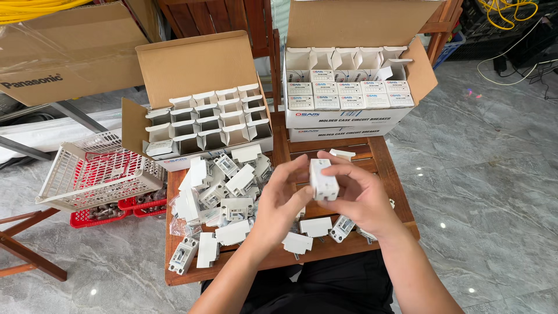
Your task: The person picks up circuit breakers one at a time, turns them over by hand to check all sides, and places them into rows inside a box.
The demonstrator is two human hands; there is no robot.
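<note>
While both hands meet above the front-middle of the wooden table (383, 157), they share one small white box (323, 181). Right hand (360, 195) wraps it from behind & the right side, thumb on its front face, fingers closed on it. Left hand (286, 200) comes in from the left w/ fingertips pinching the box's near-left edge, so it's a two-hand grip, box upright & lifted clear of the table at chest level, prob. so its end flap faces the person.

Below the hands, along the front edge, lie a few loose white breakers (343, 227) & flat white box blanks (297, 242), within easy reach. Left half of the table carries a heap of breakers (224, 186), some in clear bags, spilling toward the front-left corner, where one breaker (183, 254) lies face up.

At the back-left corner sits an open carton (200, 116) w/ a cardboard grid of small boxes standing open. At the back-right, another open carton (349, 87): its front rows show closed box ends, rear row w/ flaps up.

Off the table's left edge a white plastic basket (96, 171) tilts over red trays (110, 212) of small metal parts. Grey marble floor (482, 174) all round; big brown carton (64, 52) top left, yellow cable (500, 9) top right.
</note>
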